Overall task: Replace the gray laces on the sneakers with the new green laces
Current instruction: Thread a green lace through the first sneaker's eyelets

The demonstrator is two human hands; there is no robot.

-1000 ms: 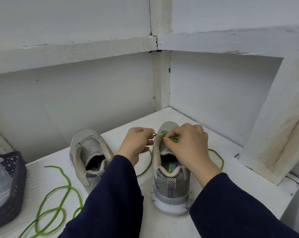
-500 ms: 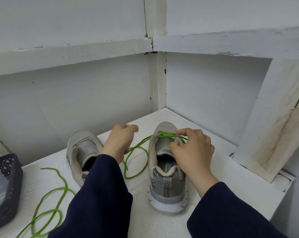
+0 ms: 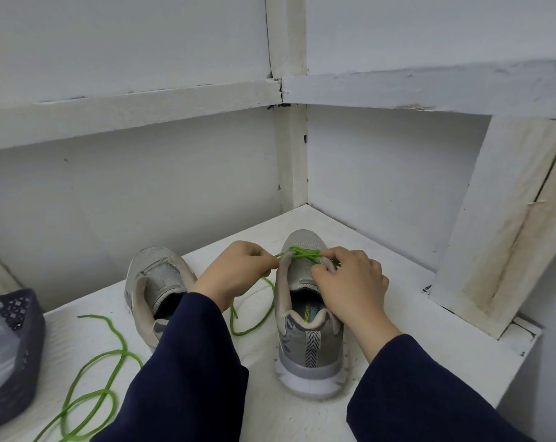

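Two gray sneakers stand on the white desk [image 3: 398, 317] with their heels toward the camera. The right sneaker [image 3: 308, 346] has a green lace [image 3: 302, 252] crossing its front eyelets. The left hand [image 3: 238, 272] pinches that lace just left of the shoe, and the lace's loose tail loops down onto the desk between the shoes. The right hand [image 3: 350, 282] curls its fingers onto the lace at the shoe's top. Beside the left sneaker [image 3: 155, 279], a second green lace [image 3: 88, 371] lies coiled near a dark basket [image 3: 21, 362].

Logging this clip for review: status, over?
Left hand pinches green lace beside sneaker. Right hand grips it at the eyelets. Spare lace loose on shelf. Nothing in the way.
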